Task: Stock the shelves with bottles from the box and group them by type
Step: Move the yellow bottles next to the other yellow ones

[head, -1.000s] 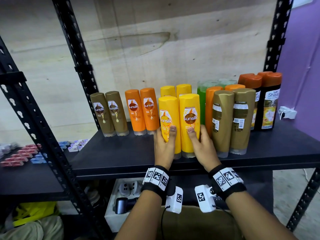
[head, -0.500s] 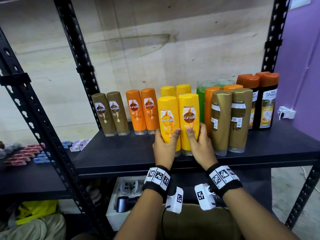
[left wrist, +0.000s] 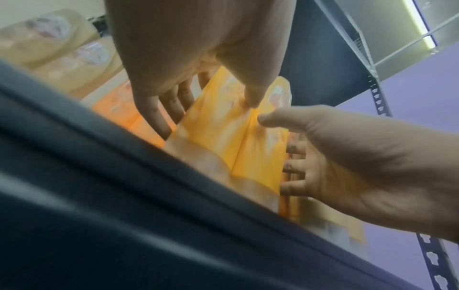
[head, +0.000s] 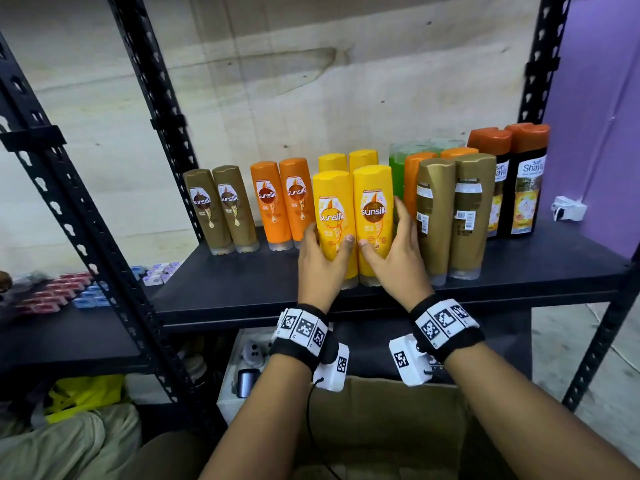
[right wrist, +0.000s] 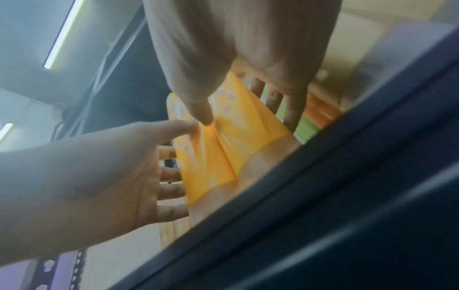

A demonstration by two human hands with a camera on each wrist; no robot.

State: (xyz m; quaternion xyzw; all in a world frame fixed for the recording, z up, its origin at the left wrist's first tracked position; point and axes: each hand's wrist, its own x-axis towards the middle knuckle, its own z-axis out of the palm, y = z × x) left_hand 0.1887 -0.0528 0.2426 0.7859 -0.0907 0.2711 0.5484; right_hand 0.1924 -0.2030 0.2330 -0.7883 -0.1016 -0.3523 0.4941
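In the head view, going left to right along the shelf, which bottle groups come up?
Two brown Sunsilk bottles → two orange Sunsilk bottles → yellow Sunsilk bottles, the front pair held by the left hand and right hand → two gold bottles turned label-back → two dark orange-capped bottles.

Behind the two front yellow plastic Sunsilk bottles [head: 353, 220], two more yellow bottles [head: 348, 161] are hidden except for their tops. At two o'clock from them, the translucent green bottles [head: 398, 171] and the orange bottles [head: 414, 181] are largely covered by two gold-brown bottles turned label-back [head: 453, 216]. The fingers of the right hand [head: 398, 261] are concealed behind the right yellow bottle. The brown cardboard box [head: 377, 431] at six o'clock is partly covered by both forearms. In both wrist views the labels are blurred beyond reading, and the dark shelf edge [left wrist: 124, 215] is smeared. The small packets [head: 62, 296] at nine o'clock are too small to identify.
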